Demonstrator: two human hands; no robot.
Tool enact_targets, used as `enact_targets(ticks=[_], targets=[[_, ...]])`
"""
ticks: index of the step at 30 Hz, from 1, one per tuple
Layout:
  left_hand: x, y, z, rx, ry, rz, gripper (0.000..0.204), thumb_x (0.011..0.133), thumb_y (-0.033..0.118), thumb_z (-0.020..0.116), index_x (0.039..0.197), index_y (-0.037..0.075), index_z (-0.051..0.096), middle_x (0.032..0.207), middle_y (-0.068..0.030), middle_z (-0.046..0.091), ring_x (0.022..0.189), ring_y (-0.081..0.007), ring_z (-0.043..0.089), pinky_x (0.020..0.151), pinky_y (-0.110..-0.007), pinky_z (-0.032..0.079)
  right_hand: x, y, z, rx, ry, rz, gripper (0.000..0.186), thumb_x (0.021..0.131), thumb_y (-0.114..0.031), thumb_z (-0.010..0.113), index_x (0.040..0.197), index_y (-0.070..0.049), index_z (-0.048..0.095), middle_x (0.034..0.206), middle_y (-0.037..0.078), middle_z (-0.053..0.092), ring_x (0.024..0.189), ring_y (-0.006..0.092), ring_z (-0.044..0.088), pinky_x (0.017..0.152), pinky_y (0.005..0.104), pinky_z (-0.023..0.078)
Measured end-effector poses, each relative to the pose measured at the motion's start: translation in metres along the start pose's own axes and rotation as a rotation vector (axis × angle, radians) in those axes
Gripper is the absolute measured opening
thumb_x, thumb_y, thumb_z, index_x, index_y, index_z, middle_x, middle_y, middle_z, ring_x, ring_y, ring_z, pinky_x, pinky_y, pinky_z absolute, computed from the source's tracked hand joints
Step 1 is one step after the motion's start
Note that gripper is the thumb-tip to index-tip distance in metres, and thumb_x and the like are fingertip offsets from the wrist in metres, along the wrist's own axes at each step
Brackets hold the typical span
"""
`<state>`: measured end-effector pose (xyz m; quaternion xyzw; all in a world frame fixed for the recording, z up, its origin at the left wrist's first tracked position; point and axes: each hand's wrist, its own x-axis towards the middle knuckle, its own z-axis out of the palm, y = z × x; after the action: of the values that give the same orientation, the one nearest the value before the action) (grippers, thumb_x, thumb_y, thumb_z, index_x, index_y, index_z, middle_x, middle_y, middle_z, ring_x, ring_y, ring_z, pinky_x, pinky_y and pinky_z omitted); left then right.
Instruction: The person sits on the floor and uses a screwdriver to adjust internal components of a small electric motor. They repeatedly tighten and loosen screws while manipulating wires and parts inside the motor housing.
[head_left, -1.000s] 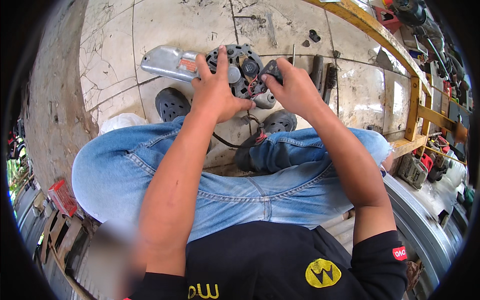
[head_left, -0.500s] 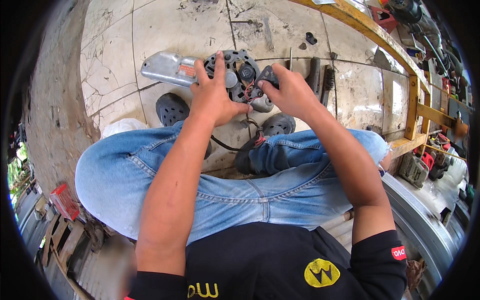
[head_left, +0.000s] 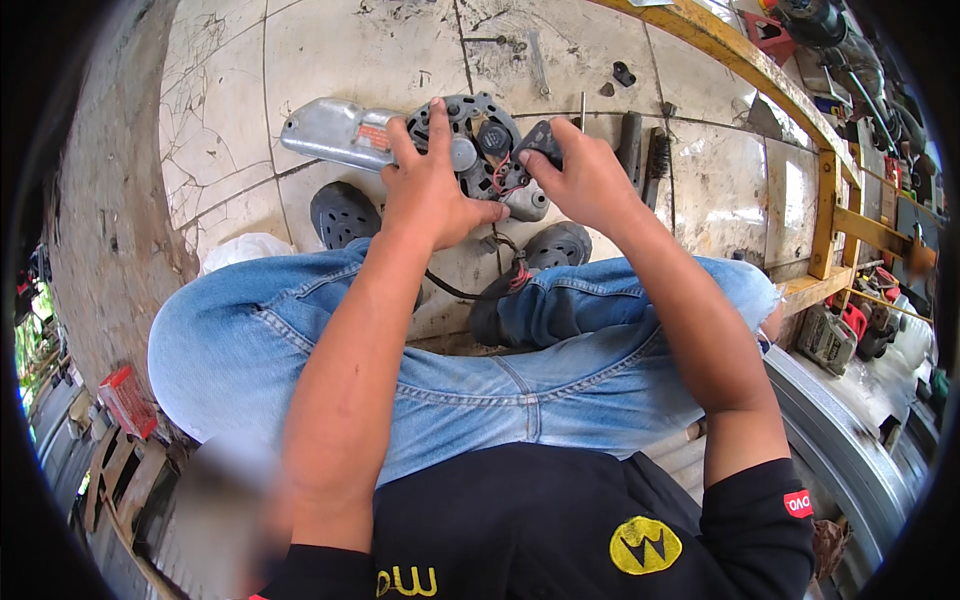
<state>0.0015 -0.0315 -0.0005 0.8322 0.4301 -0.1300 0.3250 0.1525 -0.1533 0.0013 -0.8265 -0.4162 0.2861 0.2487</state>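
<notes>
A round grey metal machine housing [head_left: 484, 103] with slots lies on the tiled floor in front of me, a long silver metal cover [head_left: 330, 133] with an orange label extending from its left side. My left hand [head_left: 428, 195] rests on the housing with fingers spread and the thumb stretched toward its near edge. My right hand [head_left: 588, 178] pinches a black block-shaped part [head_left: 541, 145] at the housing's right side. Red wires [head_left: 500, 180] run beside that part, above a rounded grey metal piece [head_left: 528, 206]. The right fingertips are partly hidden.
My dark clogs [head_left: 345, 213] stand just below the machine. A dark cable [head_left: 460, 293] trails between my legs. Right of my hand lie a thin metal rod [head_left: 583, 110], a dark bar [head_left: 630, 140] and a black-bristled brush [head_left: 656, 155]. A yellow metal frame [head_left: 825, 215] borders the right side.
The black part has turned slightly and shows more of its face, with my right hand shifted a little to the right. My left hand has stayed nearly in place.
</notes>
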Motion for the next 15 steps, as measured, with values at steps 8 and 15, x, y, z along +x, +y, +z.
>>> enact_targets(ticks=[8, 15], targets=[[-0.003, 0.003, -0.002, -0.012, -0.014, -0.024, 0.139, 0.059, 0.041, 0.096, 0.162, 0.024, 0.005, 0.161, -0.0302, 0.004, 0.132, -0.057, 0.04, 0.107, -0.052, 0.047, 0.002, 0.007, 0.004, 0.01, 0.037, -0.03, 0.031, 0.09, -0.024, 0.069, 0.093, 0.003, 0.054, 0.072, 0.028, 0.063, 0.076, 0.0504, 0.062, 0.068, 0.0552, 0.048], [0.001, 0.003, -0.007, 0.011, -0.033, -0.003, 0.143, 0.056, 0.043, 0.097, 0.163, 0.02, 0.004, 0.16, -0.0324, 0.003, 0.132, -0.0582, 0.04, 0.11, -0.052, 0.042, 0.003, -0.003, -0.005, -0.046, -0.033, -0.018, 0.03, 0.089, -0.024, 0.07, 0.094, 0.001, 0.054, 0.075, 0.028, 0.064, 0.078, 0.0493, 0.063, 0.068, 0.055, 0.048]])
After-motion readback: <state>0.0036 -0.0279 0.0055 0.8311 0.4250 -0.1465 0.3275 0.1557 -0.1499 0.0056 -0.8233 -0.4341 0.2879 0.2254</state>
